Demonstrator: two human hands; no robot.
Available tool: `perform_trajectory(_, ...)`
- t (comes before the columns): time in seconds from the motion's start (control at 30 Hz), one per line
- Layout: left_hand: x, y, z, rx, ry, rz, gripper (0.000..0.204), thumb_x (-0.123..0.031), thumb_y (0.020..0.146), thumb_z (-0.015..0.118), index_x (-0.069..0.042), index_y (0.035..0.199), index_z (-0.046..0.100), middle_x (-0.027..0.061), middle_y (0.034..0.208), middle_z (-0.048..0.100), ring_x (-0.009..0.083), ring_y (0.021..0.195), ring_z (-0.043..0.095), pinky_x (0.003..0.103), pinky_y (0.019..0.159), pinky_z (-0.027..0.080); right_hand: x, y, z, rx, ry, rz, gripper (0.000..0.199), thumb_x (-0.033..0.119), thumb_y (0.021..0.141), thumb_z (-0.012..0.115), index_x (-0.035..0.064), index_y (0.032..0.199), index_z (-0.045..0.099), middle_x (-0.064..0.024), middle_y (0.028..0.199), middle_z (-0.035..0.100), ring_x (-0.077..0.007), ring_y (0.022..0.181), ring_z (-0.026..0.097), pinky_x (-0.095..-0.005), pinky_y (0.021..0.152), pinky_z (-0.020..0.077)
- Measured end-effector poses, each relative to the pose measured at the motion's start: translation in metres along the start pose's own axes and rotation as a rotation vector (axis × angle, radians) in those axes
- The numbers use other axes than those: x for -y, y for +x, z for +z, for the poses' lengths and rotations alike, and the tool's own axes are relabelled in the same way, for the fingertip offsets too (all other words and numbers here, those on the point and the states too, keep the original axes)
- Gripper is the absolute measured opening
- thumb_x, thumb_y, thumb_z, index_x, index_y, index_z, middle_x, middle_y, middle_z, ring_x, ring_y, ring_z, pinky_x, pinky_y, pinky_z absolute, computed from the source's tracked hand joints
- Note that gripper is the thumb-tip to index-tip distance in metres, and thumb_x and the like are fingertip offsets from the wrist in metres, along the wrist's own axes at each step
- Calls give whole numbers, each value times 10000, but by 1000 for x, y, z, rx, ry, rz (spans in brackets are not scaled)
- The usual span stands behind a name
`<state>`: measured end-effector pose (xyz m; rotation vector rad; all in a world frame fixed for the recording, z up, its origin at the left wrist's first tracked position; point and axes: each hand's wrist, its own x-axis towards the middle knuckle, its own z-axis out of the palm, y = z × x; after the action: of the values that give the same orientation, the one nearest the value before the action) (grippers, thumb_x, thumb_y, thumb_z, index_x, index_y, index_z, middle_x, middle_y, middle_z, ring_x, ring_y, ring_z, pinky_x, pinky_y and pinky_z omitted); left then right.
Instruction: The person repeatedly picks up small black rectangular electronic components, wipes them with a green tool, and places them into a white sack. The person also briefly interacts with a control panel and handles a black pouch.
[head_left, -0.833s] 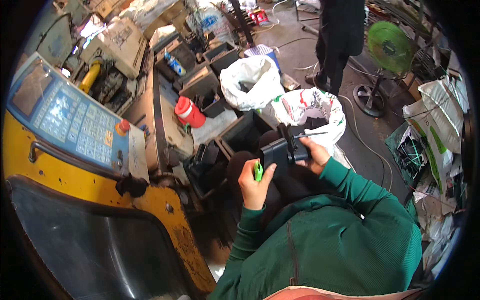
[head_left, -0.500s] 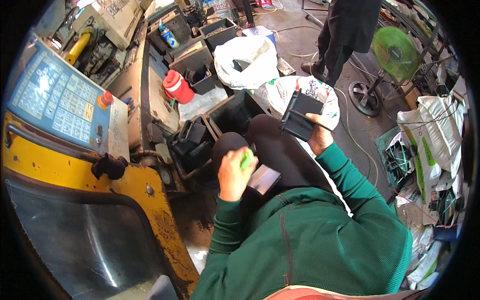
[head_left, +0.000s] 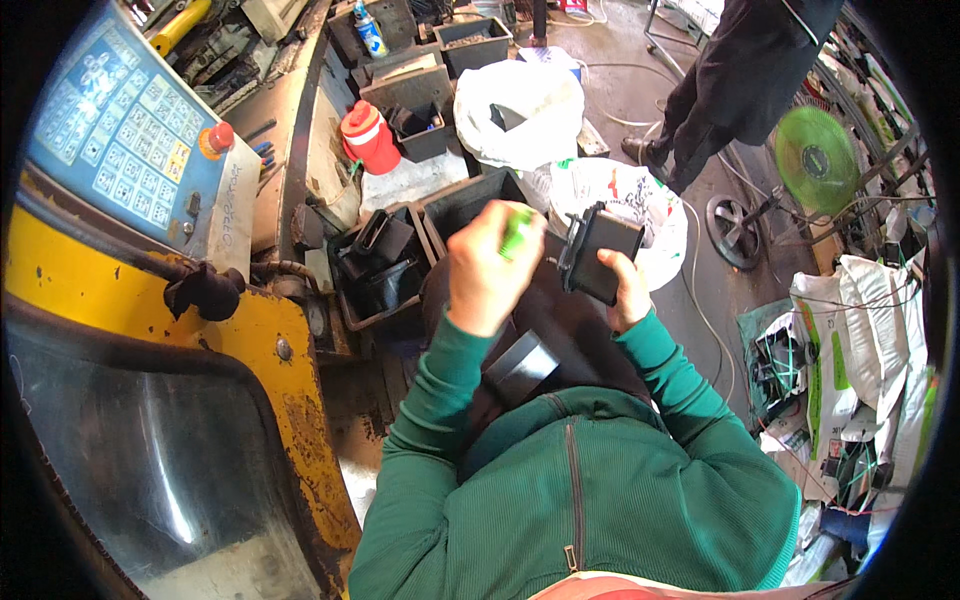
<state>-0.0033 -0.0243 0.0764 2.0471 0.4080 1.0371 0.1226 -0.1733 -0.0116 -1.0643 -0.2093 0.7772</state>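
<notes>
My left hand [head_left: 487,272] is closed around a bright green handled tool [head_left: 517,235], somewhat blurred, with a thin tip pointing toward the black part. In my right hand [head_left: 628,290] is a black plastic box-like part [head_left: 600,255], tilted above my right thigh, with my thumb along its near side. The tool's tip and the part's left edge are close; whether they touch I cannot tell. Across my lap lies a flat dark piece [head_left: 523,365] with a shiny face. Left of my knees, a black bin [head_left: 350,315] holds more black plastic parts [head_left: 385,240].
A machine with a blue button panel [head_left: 120,140] and yellow frame [head_left: 290,400] stands at left. Ahead are a red jug [head_left: 370,140], bins and two white sacks [head_left: 520,110] [head_left: 665,235]. A person [head_left: 730,75] stands beyond, near a green fan [head_left: 815,160]. Bags [head_left: 865,340] lie at right.
My left hand has lifted forward and right with the green tool, close to the black part. My right hand has turned the part and drawn it slightly nearer. The head view has shifted a little.
</notes>
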Motion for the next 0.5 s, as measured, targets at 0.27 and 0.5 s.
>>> perform_trajectory(0.27, 78, 16, -4, -23, -623, -634, 85, -140, 879, 588, -54, 879, 587, 66, 778, 655, 82, 570, 575, 199, 449, 381, 2, 13, 3, 20, 174, -89, 282, 163, 791, 620, 12, 1026, 578, -88, 885, 636, -190, 783, 625, -322, 705, 518)
perform_trajectory(0.5, 46, 76, -2, -400, -342, -54, 20, -23, 877, 557, -37, 863, 559, 52, 794, 623, 105, 653, 610, 222, 549, 480, 13, 15, -9, -19, 269, -28, 356, 284, 841, 593, 31, 1091, 576, -103, 977, 646, -218, 872, 635, -375, 756, 527)
